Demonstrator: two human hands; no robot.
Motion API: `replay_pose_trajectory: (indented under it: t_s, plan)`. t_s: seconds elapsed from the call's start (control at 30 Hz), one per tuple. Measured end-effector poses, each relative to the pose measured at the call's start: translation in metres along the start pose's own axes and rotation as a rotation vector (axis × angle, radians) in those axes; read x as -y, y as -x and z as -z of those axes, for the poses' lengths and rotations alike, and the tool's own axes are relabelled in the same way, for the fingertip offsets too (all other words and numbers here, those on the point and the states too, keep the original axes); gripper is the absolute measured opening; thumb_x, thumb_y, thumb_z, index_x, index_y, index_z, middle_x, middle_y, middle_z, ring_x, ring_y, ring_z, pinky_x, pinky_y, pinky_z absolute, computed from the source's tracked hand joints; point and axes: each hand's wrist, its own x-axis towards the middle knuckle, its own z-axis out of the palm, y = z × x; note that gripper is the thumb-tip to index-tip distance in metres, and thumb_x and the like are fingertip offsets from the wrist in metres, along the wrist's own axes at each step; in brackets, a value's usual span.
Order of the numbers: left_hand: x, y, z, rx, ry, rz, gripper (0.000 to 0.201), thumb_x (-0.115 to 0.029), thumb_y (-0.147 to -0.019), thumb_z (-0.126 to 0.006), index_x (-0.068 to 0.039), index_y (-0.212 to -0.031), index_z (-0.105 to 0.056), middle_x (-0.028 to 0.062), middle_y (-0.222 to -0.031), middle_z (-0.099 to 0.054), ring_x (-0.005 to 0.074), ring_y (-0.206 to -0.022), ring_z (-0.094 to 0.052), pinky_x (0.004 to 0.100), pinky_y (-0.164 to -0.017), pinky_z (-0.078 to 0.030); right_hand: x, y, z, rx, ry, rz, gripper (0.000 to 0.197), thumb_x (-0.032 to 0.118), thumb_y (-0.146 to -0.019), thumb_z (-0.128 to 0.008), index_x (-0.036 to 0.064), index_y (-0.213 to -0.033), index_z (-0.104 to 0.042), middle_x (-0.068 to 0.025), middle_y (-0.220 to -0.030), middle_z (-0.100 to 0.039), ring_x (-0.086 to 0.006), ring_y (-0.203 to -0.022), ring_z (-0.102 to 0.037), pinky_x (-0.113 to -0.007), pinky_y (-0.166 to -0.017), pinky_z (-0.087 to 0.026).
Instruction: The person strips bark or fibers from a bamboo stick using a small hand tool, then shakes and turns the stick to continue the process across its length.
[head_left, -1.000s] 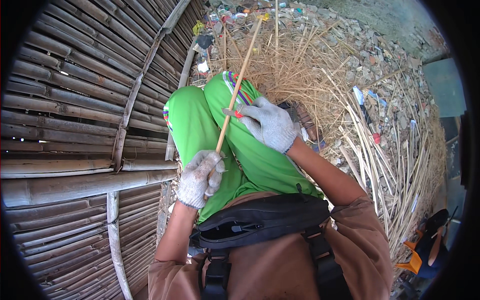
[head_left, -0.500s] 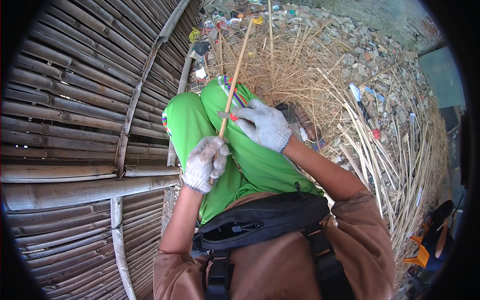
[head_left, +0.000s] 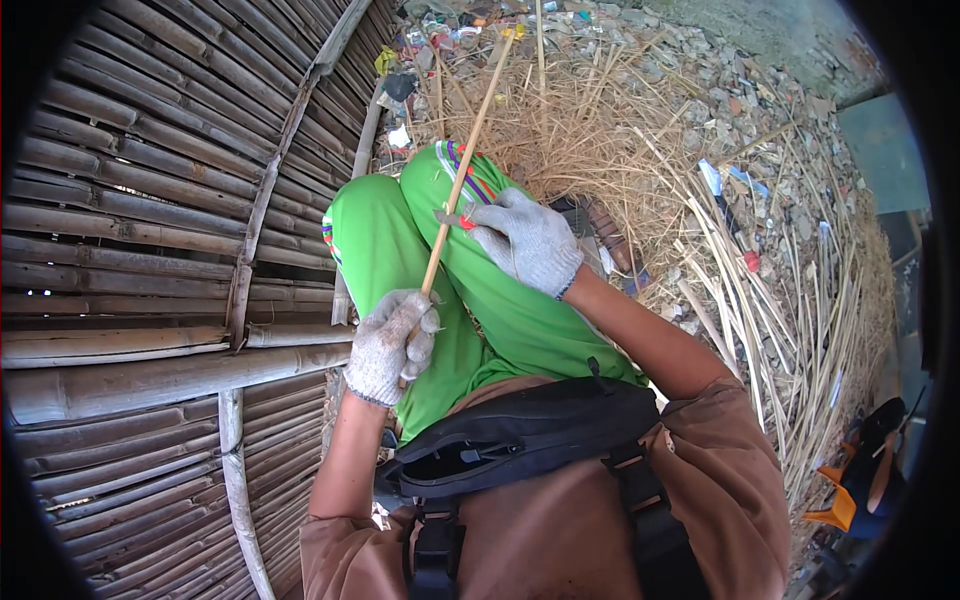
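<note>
In a white knit glove, my left hand [head_left: 392, 348] is closed round the lower part of a thin bamboo strip [head_left: 462, 171]. The strip slants up and away over my green trousers, its far end above the littered ground. My right hand [head_left: 527, 240], also gloved, grips a small knife [head_left: 449, 218] with a red handle part showing at the fingers. The short blade lies across the strip, touching it above my right knee. Most of the handle is hidden inside the glove.
A bamboo slat wall [head_left: 140, 240] stands close on my left. Dry shavings [head_left: 570, 150] and rubble cover the ground ahead. Several long pale strips [head_left: 760, 330] lie to the right. An orange and black object [head_left: 835, 500] sits at the far right. A black waist bag [head_left: 520, 440] rests on my lap.
My left hand has moved down and toward me, drawing the strip with it under the blade. The right hand and knife have shifted only slightly.
</note>
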Motion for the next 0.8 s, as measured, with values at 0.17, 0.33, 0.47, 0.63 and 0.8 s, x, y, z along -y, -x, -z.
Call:
replay_pose_trajectory:
  t_s: [0.17,0.33,0.47,0.63,0.8]
  plan:
    - [0.005,0.041,0.01,-0.082,-0.114,-0.008,0.022,-0.021,-0.114,-0.063,0.0,-0.12,-0.065,0.0036,-0.085,-0.067,0.0058,-0.049,-0.047,0.0214,-0.037,-0.034,-0.003,0.0,-0.003,-0.005,-0.002,-0.07,0.026,0.032,-0.102,-0.074,0.0209,-0.125,-0.079,-0.0134,-0.105,-0.07,-0.0386,-0.087,-0.075,-0.05,-0.076,-0.062]
    - [0.011,0.085,0.02,-0.133,-0.227,-0.01,0.021,-0.018,-0.113,-0.062,0.002,-0.117,-0.066,0.0045,-0.079,-0.066,0.008,-0.046,-0.047,0.0238,-0.037,-0.034,-0.001,0.0,0.0,-0.021,0.015,-0.054,0.023,0.033,-0.103,-0.074,0.0208,-0.121,-0.08,-0.0135,-0.102,-0.069,-0.0389,-0.085,-0.074,-0.051,-0.074,-0.06]
    - [0.025,0.12,0.033,-0.203,-0.287,-0.069,0.019,-0.017,-0.113,-0.062,0.001,-0.114,-0.066,0.0039,-0.074,-0.065,0.0071,-0.047,-0.049,0.0232,-0.038,-0.035,-0.002,-0.002,-0.004,-0.059,-0.009,-0.05,0.021,0.033,-0.103,-0.073,0.0209,-0.119,-0.08,-0.0135,-0.099,-0.068,-0.0393,-0.084,-0.073,-0.052,-0.073,-0.06]
    - [0.031,0.152,0.046,-0.245,-0.422,-0.082,0.021,-0.018,-0.114,-0.062,0.0,-0.107,-0.07,0.0036,-0.073,-0.066,0.0058,-0.048,-0.05,0.0224,-0.039,-0.036,0.002,-0.003,-0.002,-0.062,-0.002,-0.065,0.022,0.033,-0.103,-0.074,0.0206,-0.12,-0.08,-0.0133,-0.097,-0.068,-0.0391,-0.084,-0.073,-0.051,-0.074,-0.059]
    - [0.028,0.131,0.035,-0.232,-0.402,-0.075,0.024,-0.022,-0.113,-0.063,0.0,-0.11,-0.07,0.0021,-0.068,-0.062,0.0062,-0.047,-0.049,0.0227,-0.039,-0.037,-0.007,-0.011,-0.002,-0.067,0.0,-0.064,0.018,0.031,-0.103,-0.072,0.0202,-0.115,-0.081,-0.0144,-0.093,-0.067,-0.0405,-0.081,-0.072,-0.053,-0.073,-0.06]
